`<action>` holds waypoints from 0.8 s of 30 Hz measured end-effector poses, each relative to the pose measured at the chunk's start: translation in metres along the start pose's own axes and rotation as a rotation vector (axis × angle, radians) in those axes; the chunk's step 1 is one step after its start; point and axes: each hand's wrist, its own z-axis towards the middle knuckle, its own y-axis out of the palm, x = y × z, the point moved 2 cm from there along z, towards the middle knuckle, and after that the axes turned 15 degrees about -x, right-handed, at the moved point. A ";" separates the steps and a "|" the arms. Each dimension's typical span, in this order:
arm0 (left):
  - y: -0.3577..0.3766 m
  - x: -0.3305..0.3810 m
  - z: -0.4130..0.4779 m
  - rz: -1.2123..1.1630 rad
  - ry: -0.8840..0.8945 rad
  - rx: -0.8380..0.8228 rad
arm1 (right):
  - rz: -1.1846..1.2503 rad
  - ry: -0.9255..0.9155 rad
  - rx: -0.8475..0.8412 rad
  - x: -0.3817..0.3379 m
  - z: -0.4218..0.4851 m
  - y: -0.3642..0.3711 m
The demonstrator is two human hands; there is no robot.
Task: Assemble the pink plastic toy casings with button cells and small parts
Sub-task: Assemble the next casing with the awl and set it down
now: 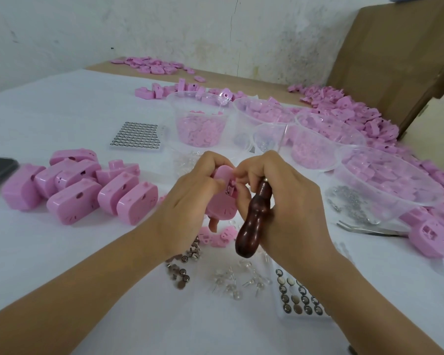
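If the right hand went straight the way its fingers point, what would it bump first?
Probably the pink casing in the left hand; the right hand, gripping the wooden-handled tool, looks nearly against it.

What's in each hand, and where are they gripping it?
The left hand grips a pink casing around its left side; the right hand holds a wooden-handled tool by the handle's upper end.
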 end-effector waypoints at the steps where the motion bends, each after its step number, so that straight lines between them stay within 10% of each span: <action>1: 0.001 0.002 -0.002 -0.001 -0.016 -0.005 | -0.030 -0.005 -0.007 0.000 -0.001 0.000; 11: 0.001 0.008 -0.014 0.051 0.031 0.105 | 0.350 0.107 0.005 0.014 0.004 -0.025; 24: -0.003 0.015 -0.016 0.111 0.054 0.263 | 0.293 0.250 -0.545 0.022 -0.003 -0.018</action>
